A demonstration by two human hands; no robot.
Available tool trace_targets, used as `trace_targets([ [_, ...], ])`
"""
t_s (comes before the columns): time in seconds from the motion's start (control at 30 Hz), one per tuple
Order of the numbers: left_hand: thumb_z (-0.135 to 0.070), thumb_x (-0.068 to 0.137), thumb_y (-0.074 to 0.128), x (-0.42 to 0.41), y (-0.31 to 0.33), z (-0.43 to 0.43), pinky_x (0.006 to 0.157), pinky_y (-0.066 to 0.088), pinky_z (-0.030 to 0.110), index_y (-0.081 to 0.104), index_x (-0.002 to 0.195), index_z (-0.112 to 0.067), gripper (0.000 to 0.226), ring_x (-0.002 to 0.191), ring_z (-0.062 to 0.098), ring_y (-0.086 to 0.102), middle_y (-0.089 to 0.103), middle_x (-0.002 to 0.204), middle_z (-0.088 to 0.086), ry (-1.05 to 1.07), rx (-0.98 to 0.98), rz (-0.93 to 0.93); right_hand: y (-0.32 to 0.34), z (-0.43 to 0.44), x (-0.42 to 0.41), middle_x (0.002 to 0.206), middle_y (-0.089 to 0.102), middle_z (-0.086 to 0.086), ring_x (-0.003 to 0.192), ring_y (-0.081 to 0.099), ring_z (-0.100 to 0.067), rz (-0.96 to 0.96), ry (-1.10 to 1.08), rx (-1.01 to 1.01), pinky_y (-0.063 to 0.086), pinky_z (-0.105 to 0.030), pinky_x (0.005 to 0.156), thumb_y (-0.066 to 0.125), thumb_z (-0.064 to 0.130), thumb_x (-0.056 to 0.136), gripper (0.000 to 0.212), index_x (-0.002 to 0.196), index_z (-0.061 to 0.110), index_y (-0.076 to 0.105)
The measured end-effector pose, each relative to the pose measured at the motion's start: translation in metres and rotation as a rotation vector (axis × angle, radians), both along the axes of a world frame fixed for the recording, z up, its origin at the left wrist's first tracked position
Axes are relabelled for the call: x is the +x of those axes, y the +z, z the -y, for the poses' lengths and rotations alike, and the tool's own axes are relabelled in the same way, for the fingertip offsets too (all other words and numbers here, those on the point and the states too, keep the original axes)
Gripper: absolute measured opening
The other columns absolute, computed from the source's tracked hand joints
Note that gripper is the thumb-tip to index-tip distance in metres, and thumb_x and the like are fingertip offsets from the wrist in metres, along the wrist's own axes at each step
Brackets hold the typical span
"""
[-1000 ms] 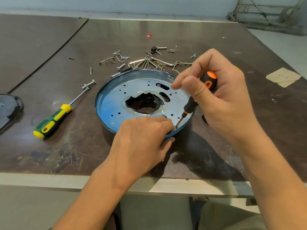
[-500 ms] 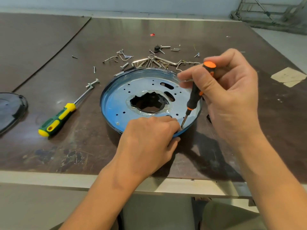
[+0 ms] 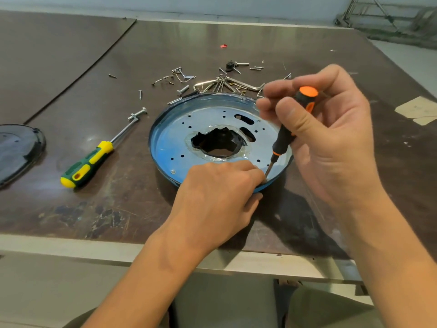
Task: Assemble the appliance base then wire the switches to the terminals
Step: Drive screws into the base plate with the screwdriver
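Note:
A round blue metal base plate (image 3: 179,138) with a jagged central hole lies on the brown table. My right hand (image 3: 331,138) grips a black screwdriver with an orange cap (image 3: 286,136), held nearly upright, its tip down on the plate's near right rim. My left hand (image 3: 217,195) rests on the plate's near edge, fingertips curled right at the screwdriver tip, seemingly pinching a small screw that is hidden. One screw head (image 3: 173,171) shows on the plate's near left.
A green and yellow screwdriver (image 3: 92,162) lies left of the plate. Several loose screws, bolts and metal clips (image 3: 212,81) are scattered behind it. A black cover (image 3: 16,150) sits at the far left. Paper scraps (image 3: 418,110) lie at right. The table's front edge (image 3: 94,247) is near.
My right hand has tipped the orange-capped screwdriver more upright over the same spot on the rim. My left hand stays at the tip.

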State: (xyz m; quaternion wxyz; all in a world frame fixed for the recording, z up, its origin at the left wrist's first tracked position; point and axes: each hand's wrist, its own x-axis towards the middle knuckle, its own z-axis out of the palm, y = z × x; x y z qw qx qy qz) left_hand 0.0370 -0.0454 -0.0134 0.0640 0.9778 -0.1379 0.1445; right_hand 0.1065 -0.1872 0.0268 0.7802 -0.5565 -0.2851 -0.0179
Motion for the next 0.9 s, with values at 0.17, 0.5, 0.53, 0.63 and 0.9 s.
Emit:
trace_targets([
  [0.17, -0.049, 0.091, 0.054, 0.001, 0.0, 0.0, 0.061, 0.053, 0.033, 0.066, 0.104, -0.033, 0.024, 0.081, 0.013, 0.065, 0.067, 0.097, -0.013, 0.014, 0.019, -0.016, 0.001, 0.001, 0.002, 0.084, 0.059, -0.007, 0.074, 0.053, -0.02, -0.05, 0.079, 0.046, 0.046, -0.034, 0.068, 0.052, 0.022, 0.099, 0.018, 0.112, 0.009, 0.055],
  [0.5, -0.049, 0.092, 0.054, 0.001, 0.003, 0.002, 0.064, 0.056, 0.035, 0.067, 0.107, -0.033, 0.026, 0.087, 0.014, 0.068, 0.069, 0.103, -0.013, 0.025, 0.024, -0.037, -0.002, -0.001, 0.002, 0.08, 0.062, -0.005, 0.07, 0.062, -0.023, -0.004, 0.053, 0.011, 0.046, -0.041, 0.064, 0.06, 0.003, 0.092, 0.018, 0.103, 0.011, 0.048],
  [0.53, -0.05, 0.093, 0.052, 0.0, 0.003, 0.001, 0.064, 0.055, 0.035, 0.066, 0.107, -0.033, 0.026, 0.088, 0.014, 0.067, 0.069, 0.103, -0.014, 0.031, 0.031, -0.041, -0.003, 0.0, 0.003, 0.079, 0.058, -0.005, 0.066, 0.055, -0.019, -0.033, 0.073, 0.038, 0.042, -0.038, 0.061, 0.056, 0.009, 0.095, 0.012, 0.104, 0.011, 0.049],
  [0.63, -0.05, 0.092, 0.054, 0.0, 0.005, 0.001, 0.065, 0.055, 0.036, 0.067, 0.104, -0.033, 0.025, 0.089, 0.015, 0.068, 0.07, 0.103, -0.014, 0.034, 0.022, -0.053, -0.004, 0.008, 0.005, 0.087, 0.057, -0.007, 0.076, 0.052, -0.02, -0.15, 0.14, 0.12, 0.044, -0.033, 0.071, 0.039, 0.022, 0.103, 0.026, 0.113, 0.006, 0.057],
  [0.9, -0.05, 0.091, 0.054, 0.0, 0.007, 0.002, 0.067, 0.056, 0.036, 0.068, 0.103, -0.033, 0.025, 0.093, 0.015, 0.069, 0.072, 0.106, -0.014, 0.04, 0.032, -0.061, -0.004, 0.006, 0.007, 0.079, 0.065, -0.005, 0.074, 0.063, -0.022, -0.079, 0.055, 0.104, 0.05, -0.033, 0.072, 0.064, 0.008, 0.088, 0.021, 0.101, 0.01, 0.047],
])
